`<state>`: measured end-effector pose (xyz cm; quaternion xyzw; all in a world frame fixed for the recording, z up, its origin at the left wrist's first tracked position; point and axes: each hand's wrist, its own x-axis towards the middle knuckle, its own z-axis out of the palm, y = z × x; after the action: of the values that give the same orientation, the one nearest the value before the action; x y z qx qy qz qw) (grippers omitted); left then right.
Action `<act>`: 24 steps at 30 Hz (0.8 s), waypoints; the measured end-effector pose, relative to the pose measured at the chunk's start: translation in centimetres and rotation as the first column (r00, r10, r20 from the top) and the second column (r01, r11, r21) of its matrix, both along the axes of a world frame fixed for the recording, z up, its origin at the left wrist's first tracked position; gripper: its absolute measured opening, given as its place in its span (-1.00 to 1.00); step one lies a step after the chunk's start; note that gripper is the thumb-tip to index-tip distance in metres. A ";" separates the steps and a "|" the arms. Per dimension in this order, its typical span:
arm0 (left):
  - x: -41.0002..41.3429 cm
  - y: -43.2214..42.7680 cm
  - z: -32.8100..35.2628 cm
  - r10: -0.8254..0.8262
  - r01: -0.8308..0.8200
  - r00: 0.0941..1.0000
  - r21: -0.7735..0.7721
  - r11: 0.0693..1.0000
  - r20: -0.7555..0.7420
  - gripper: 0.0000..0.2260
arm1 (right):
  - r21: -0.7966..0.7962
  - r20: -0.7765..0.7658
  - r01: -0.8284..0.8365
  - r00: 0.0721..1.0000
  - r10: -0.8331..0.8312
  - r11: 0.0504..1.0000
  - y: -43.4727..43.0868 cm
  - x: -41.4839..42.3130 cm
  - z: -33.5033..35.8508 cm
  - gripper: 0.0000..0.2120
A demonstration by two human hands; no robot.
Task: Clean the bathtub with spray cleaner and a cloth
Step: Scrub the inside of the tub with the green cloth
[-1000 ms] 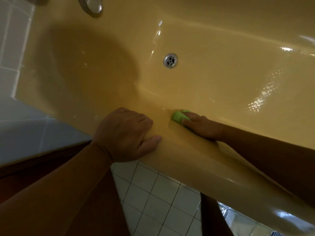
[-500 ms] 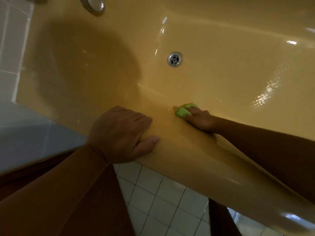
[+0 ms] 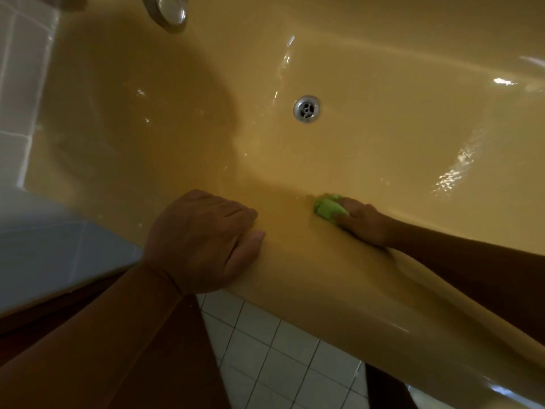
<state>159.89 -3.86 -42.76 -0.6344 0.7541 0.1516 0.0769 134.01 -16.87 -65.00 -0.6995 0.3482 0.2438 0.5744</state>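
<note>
Head view: the glossy ochre-yellow bathtub [image 3: 398, 160] is seen from above. Its near rim is gripped by the left hand [image 3: 203, 240], whose fingers are bent over the inner edge while the thumb is laid along the top. This hold is judged to serve as a support, because the body is leaned over the bathtub. The small bunched bright-green cloth [image 3: 326, 208] is held by the right hand [image 3: 367, 224], with the fingers curled round it. It is pressed against the near inner wall, just below the rim and well apart from the round metal drain [image 3: 306, 108]. The cloth is probably kept bunched so that more pressure can be put on one spot. Wet reflections are seen on the bottom of the bathtub. No spray bottle is shown. A chrome fitting [image 3: 168, 10] is seen at the top edge, and white square tiles [image 3: 280, 352] are seen under the rim.
</note>
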 end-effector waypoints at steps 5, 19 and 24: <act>0.5 0.1 -0.1 0.008 -0.008 1.000 -0.008 1.000 0.004 -0.57 | -0.076 -0.033 -0.005 0.999 0.003 0.997 0.4 7.8 -2.6 -0.47; 1.2 0.0 -0.1 0.055 -0.055 0.998 -0.002 0.998 -0.043 -0.58 | 0.134 0.041 0.114 0.992 -0.121 0.984 0.9 -0.5 6.8 -0.59; 1.7 0.0 -0.3 0.056 -0.056 0.998 0.018 0.998 -0.013 -0.54 | 0.120 -0.009 0.101 0.995 -0.101 0.988 1.3 5.1 4.3 -0.47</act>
<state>161.63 -3.84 -43.10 -0.6536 0.7351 0.1646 0.0732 139.07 -15.60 -60.66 -0.6448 0.3686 0.2359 0.6267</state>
